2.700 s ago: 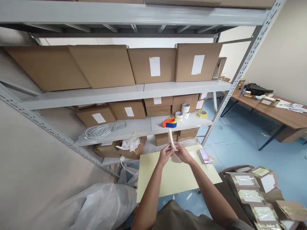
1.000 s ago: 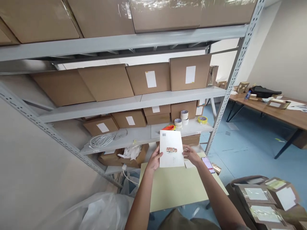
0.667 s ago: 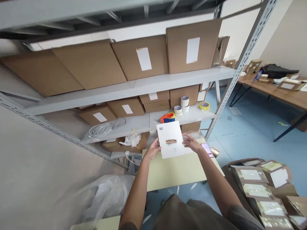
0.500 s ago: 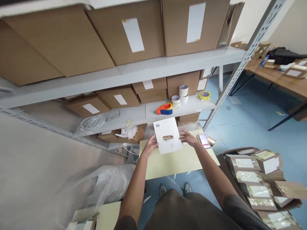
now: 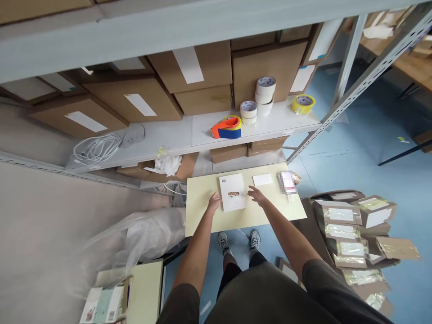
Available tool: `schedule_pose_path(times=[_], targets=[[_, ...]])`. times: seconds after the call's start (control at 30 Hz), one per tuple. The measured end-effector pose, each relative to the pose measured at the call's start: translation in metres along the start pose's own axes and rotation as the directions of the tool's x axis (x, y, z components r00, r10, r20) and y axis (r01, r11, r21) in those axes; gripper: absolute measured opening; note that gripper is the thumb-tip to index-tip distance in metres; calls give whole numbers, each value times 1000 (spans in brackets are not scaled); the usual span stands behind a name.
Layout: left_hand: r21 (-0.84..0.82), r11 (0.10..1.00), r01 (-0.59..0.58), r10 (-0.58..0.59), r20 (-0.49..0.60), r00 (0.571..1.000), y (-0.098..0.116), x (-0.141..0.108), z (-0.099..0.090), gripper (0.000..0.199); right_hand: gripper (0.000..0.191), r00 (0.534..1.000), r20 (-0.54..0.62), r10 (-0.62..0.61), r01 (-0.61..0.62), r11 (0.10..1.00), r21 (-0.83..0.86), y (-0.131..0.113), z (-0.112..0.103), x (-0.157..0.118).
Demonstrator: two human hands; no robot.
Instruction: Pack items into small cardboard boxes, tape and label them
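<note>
A white book (image 5: 232, 204) with a barcode and a small coloured picture lies on the pale yellow tabletop (image 5: 202, 220). My left hand (image 5: 213, 202) is at its left edge, fingers loosely stretched; whether they touch the cover is hard to tell. To the right of the book, my right hand (image 5: 257, 195) is held apart from it, with fingers spread and nothing in them. Behind that hand lies a small white card (image 5: 262, 179). Farther right on the same tabletop is a partly blurred-out item (image 5: 288, 182).
Above the table, a grey shelf (image 5: 168, 135) bears an orange and blue tape dispenser (image 5: 227, 128), white tape rolls (image 5: 265, 90), yellow tape (image 5: 303, 104), a coiled white cable (image 5: 96, 148) and cardboard boxes (image 5: 202, 101). Taped cartons (image 5: 342, 231) sit at right; plastic wrap (image 5: 148, 231) at left.
The book has come down from between my hands onto the tabletop, and my right hand has let go of it. My view has tilted lower, bringing the white card into sight.
</note>
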State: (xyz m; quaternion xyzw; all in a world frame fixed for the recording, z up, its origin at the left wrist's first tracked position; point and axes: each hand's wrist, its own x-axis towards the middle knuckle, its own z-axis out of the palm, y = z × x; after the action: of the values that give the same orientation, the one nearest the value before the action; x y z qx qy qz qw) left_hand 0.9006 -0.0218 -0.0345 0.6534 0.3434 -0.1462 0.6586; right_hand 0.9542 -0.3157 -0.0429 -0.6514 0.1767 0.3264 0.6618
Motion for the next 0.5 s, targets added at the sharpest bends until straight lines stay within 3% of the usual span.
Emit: schedule_pose_path(times=[0.17, 0.33, 0.43, 0.5], targets=[[16, 995, 94, -95, 12, 995, -36, -3, 2, 76, 68, 996, -76, 39, -40, 999, -4, 39, 2, 0], [-2, 990, 141, -141, 75, 987, -54, -13, 5, 70, 66, 994, -55, 95, -97, 995, -35, 55, 19, -3], [-44, 993, 112, -106, 108, 988, -59, -14, -6, 73, 64, 993, -53, 105, -109, 992, -66, 56, 41, 0], [-92, 992, 87, -80, 78, 994, -63, -10, -25, 79, 61, 993, -45, 111, -114, 991, -65, 55, 64, 4]])
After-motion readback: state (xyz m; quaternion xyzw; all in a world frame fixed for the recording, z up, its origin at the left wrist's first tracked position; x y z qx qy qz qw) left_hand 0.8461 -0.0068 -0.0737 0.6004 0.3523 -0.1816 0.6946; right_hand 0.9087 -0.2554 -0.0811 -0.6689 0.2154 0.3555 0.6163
